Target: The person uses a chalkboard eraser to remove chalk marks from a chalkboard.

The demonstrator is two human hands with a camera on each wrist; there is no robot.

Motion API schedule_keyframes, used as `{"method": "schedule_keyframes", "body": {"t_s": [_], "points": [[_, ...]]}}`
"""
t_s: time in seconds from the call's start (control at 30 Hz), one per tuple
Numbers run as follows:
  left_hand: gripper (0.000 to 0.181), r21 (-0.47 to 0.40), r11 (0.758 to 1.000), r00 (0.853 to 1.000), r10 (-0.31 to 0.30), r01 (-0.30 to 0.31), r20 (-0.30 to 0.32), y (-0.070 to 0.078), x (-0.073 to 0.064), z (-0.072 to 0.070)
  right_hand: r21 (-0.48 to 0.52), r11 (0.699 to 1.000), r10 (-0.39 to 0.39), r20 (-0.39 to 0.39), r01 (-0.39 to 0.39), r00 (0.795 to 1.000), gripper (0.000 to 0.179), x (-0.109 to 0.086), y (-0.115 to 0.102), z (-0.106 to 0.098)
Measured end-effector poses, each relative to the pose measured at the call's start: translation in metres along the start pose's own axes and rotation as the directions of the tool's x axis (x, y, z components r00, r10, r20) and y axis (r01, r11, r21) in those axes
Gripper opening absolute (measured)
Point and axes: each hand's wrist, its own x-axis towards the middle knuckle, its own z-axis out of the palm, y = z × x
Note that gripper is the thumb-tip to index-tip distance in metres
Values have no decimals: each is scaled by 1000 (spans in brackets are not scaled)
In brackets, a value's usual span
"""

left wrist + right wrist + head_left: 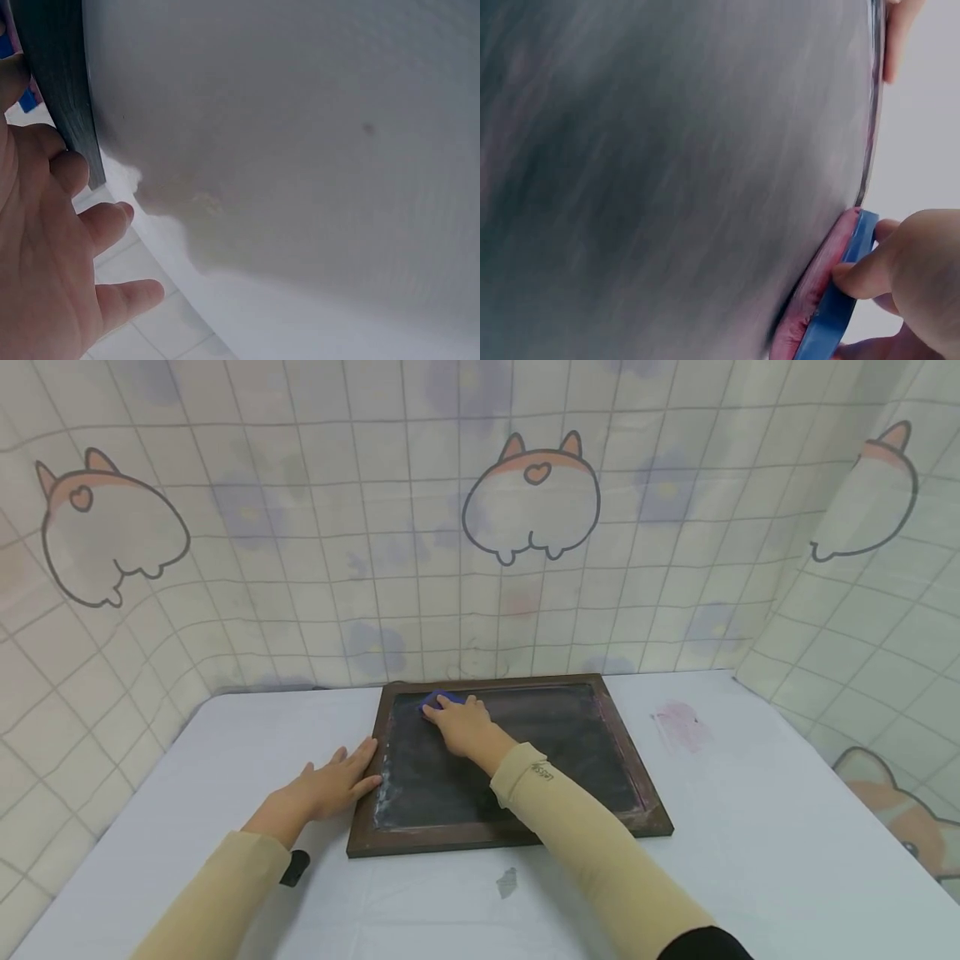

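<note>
A framed blackboard (442, 789) lies on the white table, with chalk smears along its left and right edges. My right hand (465, 727) grips a blue blackboard eraser (438, 698) near the board's upper left corner. In the right wrist view, the pink pad of the eraser (821, 292) lies against the dark surface, with thumb and fingers around its blue back. My left hand (330, 787) touches the left side of the wooden frame with fingers spread. The left wrist view shows these fingers beside the dark frame edge (64, 82).
White tabletop (750, 793) surrounds the board, with a pink chalk smudge (681, 727) to the right and a grey-green patch (507, 882) in front. A grid-patterned curtain (420, 568) with cartoon animals hangs behind and at both sides.
</note>
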Motion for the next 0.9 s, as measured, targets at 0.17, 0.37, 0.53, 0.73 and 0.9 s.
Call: {"method": "schedule_keyframes", "body": {"t_s": [0.17,0.37,0.53,0.73,0.9], "points": [[77,7,1000,1000,-4,4,5,1,3,0,49,999,23,-10,-22,1000,60,-5,26,3],[77,-14,1000,1000,-7,7,9,1,3,1,129,991,40,-24,-36,999,72,-13,59,9],[77,5,1000,1000,6,-6,-10,1,2,2,194,979,64,-5,-62,998,75,-27,88,9],[77,10,1000,1000,10,-10,-14,1,2,2,242,964,111,-4,-106,994,77,-47,128,11],[76,1,1000,1000,13,-13,-14,0,2,3,259,956,147,-8,-140,989,78,-62,156,15]]}}
